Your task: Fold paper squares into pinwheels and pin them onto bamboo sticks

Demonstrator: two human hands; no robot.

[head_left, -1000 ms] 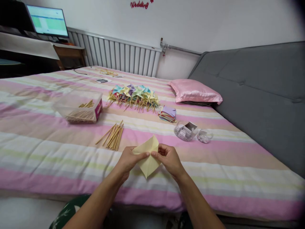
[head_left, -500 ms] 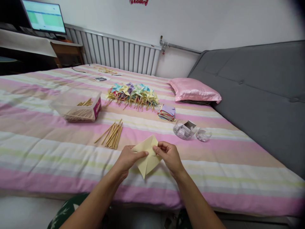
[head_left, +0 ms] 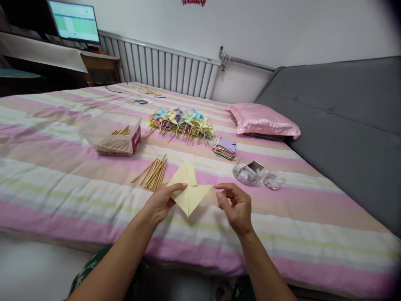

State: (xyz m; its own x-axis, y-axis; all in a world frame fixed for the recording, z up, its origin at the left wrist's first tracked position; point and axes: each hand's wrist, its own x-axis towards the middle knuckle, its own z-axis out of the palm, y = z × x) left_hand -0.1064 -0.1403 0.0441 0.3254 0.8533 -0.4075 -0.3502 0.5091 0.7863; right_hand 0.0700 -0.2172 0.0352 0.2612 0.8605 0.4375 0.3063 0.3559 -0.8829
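My left hand (head_left: 159,202) pinches a folded pale yellow paper (head_left: 189,190) at its left edge and holds it above the striped bed cover (head_left: 62,179). My right hand (head_left: 236,205) is just right of the paper, off it, with fingers loosely curled and nothing in them. A loose bundle of wooden sticks (head_left: 153,171) lies just beyond my left hand. Farther back lies a heap of finished coloured paper pinwheels (head_left: 181,121), with a small stack of coloured paper squares (head_left: 225,148) to its right.
A clear plastic box of sticks (head_left: 115,136) sits at the left. Two small clear containers (head_left: 250,172) (head_left: 274,179) stand right of centre. A pink pillow (head_left: 263,121) lies by the grey headboard (head_left: 344,125). A radiator (head_left: 159,69) and a monitor (head_left: 75,21) are behind.
My right hand has let go of the yellow paper and moved a little to the right. My left hand keeps the paper, which has shifted up and left.
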